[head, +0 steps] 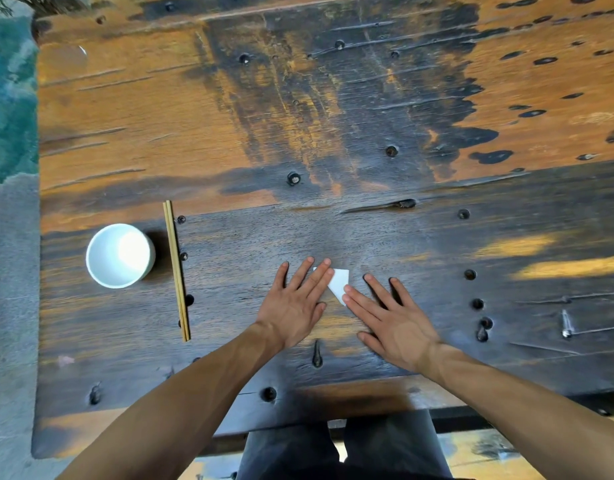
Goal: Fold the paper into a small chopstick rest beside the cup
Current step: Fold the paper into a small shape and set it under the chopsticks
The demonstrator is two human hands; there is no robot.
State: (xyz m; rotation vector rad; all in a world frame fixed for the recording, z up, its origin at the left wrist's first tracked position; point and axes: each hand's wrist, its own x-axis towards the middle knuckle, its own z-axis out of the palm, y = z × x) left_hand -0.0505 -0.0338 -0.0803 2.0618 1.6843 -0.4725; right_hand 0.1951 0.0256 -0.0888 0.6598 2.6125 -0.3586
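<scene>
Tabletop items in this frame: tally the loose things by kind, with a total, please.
Cup, white: 1
Chopsticks, lying as a pair beside the cup: 2
Folded paper, white, pressed flat by the left hand and right hand: 1
Total: 4

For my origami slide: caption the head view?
Both hands press flat on white paper; cup and chopsticks wait left.
</scene>
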